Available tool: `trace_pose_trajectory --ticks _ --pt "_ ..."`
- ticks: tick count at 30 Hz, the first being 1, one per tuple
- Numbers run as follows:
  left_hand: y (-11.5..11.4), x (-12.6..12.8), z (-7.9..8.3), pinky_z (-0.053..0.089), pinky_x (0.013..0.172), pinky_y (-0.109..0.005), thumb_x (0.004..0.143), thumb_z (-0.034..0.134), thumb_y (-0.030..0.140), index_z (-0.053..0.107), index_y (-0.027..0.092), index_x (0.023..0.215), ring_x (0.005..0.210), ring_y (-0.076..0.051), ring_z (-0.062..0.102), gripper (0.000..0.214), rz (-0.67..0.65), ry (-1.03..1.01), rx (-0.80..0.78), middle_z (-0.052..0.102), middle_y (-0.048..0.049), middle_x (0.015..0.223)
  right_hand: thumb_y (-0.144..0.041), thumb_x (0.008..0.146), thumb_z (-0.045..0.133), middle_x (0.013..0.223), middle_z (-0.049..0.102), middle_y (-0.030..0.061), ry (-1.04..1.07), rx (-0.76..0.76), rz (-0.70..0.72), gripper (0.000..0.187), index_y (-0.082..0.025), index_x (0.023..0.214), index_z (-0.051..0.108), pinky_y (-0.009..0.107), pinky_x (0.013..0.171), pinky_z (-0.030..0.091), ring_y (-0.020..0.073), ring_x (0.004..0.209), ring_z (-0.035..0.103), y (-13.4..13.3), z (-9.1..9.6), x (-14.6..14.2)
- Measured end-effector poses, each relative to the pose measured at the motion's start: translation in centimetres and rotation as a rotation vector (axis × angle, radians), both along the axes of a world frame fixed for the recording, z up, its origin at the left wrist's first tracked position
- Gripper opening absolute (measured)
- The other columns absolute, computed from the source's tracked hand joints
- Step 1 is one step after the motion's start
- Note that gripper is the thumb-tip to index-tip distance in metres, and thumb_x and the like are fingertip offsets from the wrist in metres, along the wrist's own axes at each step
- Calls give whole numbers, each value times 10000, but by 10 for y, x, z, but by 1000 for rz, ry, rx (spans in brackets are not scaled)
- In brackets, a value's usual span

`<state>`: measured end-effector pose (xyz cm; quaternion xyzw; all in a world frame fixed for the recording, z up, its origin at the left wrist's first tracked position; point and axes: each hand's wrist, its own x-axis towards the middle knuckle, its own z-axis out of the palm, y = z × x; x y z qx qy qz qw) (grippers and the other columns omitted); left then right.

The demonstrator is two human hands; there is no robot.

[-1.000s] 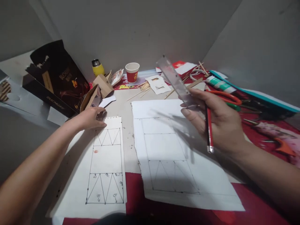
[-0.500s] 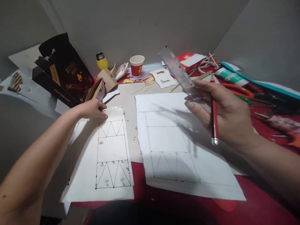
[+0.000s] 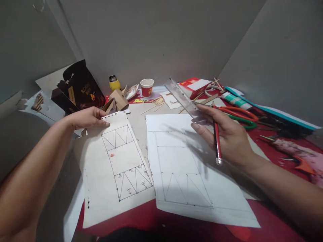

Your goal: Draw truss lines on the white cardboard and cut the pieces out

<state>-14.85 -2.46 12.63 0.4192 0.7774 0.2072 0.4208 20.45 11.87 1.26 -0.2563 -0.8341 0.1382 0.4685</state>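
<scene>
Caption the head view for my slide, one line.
Left hand grips a line-drawn sheet; right hand holds a clear ruler and red pencil over a second drawing.

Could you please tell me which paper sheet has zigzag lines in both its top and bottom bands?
The left sheet, held at its top edge by the left hand; the right sheet shows zigzags only in its bottom band.
</scene>
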Motion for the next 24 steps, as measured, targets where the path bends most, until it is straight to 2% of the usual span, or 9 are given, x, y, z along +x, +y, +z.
trace_pose_trajectory --ticks 4,8,11,14,16,19,22,24 --pt "-5 1 16 577 627 -351 578 877 236 802 183 839 693 -279 727 276 111 -56 53 763 -86 760 -342 913 647 1180 720 148 7 1 -6 457 -138 1320 619 392 919 579 264 1015 715 2 0 0" --pt "-17 -3 40 586 632 -371 706 809 172 771 134 998 681 -251 719 297 230 -55 164 762 -85 780 -318 920 639 1212 708 134 17 -29 9 441 -162 1331 601 383 932 568 257 1058 698 2 1 0" --pt "-26 -9 56 574 593 -330 772 772 143 727 97 1076 645 -206 691 311 332 -20 292 754 -72 768 -301 922 634 1222 701 125 43 -70 34 443 -183 1345 578 396 931 562 259 1081 687 3 1 -1" --pt "-31 -10 63 562 600 -293 842 726 146 694 105 1104 658 -169 670 267 446 5 405 739 -60 829 -315 912 635 1215 695 128 90 -159 80 447 -194 1339 576 437 934 546 277 1081 677 4 2 -2" --pt "-32 -5 61 577 665 -322 904 685 206 665 134 1137 762 -175 680 245 514 -9 442 717 -64 982 -327 898 639 1205 693 129 123 -231 102 448 -197 1324 586 462 940 531 285 1064 672 4 3 -3" --pt "-32 11 48 580 814 -419 950 642 330 612 172 1223 980 -220 669 317 596 -82 467 648 -86 1204 -358 862 666 1168 693 118 195 -372 124 460 -194 1288 605 482 966 501 289 1045 655 5 5 -5" --pt "-31 29 23 564 865 -458 951 636 350 590 182 1268 1049 -245 651 362 666 -162 516 620 -98 1271 -432 848 672 1106 691 103 267 -502 139 495 -187 1272 601 456 924 528 271 994 655 6 5 -9" --pt "-31 40 1 562 869 -462 951 635 354 586 184 1275 1055 -248 648 369 698 -212 521 616 -99 1277 -477 868 627 1032 699 92 298 -574 156 508 -180 1277 580 395 772 586 238 878 674 6 5 -11"
